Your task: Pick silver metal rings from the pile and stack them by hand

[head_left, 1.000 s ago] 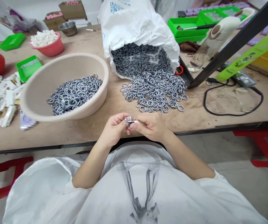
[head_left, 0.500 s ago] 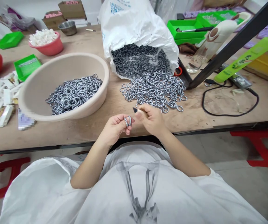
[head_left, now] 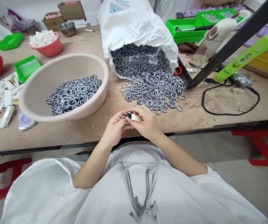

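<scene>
1. Bright, diffuse, pale light spreads fairly evenly over the bench (head_left: 187,116), seemingly from above.
2. The loose rings (head_left: 154,90) carry small glints, while the inside of the white sack (head_left: 136,28) sinks into shadow.
3. The floor (head_left: 220,152) at near right looks dimmer and greyer.
4. Wide-angle distortion stretches the white shirt (head_left: 106,193) towards the near corners.
5. A patch (head_left: 26,120) at left is coarsely pixelated (plain square blocks); far clutter looks soft.

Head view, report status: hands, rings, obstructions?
Left hand holding grey ring, partly hidden. Right hand gripping pale dark-tipped block close by. Loose rings piled beyond right hand.
</scene>
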Action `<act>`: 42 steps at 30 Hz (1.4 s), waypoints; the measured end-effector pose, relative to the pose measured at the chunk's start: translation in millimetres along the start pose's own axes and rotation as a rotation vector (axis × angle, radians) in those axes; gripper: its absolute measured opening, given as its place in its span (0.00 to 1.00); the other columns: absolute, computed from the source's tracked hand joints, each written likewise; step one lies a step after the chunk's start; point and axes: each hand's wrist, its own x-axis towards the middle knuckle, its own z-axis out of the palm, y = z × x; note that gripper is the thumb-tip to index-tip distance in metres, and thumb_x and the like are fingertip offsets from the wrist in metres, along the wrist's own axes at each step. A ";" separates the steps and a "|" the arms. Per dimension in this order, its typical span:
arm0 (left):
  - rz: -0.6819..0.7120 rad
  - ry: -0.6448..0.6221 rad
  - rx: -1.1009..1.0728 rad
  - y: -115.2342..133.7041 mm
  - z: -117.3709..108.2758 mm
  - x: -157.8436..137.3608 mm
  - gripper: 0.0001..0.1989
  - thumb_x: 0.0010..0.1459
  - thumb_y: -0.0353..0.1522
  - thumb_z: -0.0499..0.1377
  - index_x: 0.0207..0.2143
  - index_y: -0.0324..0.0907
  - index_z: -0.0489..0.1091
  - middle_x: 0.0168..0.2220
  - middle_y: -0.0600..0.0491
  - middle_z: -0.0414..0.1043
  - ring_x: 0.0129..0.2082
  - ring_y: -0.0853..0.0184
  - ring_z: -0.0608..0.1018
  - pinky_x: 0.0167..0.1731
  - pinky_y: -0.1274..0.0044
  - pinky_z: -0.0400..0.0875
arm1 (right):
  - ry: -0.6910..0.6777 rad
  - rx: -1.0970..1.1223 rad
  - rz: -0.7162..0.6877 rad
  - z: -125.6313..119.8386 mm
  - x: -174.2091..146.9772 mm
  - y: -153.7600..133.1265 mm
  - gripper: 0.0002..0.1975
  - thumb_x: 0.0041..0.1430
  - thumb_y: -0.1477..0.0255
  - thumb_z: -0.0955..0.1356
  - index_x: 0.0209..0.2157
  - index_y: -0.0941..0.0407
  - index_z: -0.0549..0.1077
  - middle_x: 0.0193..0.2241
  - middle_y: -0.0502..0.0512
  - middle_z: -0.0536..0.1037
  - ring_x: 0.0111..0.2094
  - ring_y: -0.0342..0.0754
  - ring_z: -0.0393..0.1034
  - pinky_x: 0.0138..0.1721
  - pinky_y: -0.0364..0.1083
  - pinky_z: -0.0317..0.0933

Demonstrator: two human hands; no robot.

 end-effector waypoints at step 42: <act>0.020 -0.039 0.130 -16.2 11.7 -1.0 0.25 0.50 0.51 0.66 0.25 0.41 0.63 0.18 0.61 0.54 0.17 0.77 0.55 0.17 0.82 0.49 | -0.031 0.513 0.349 -2.4 6.0 -0.9 0.19 0.53 0.53 0.73 0.35 0.55 0.74 0.30 0.50 0.76 0.33 0.45 0.70 0.37 0.46 0.65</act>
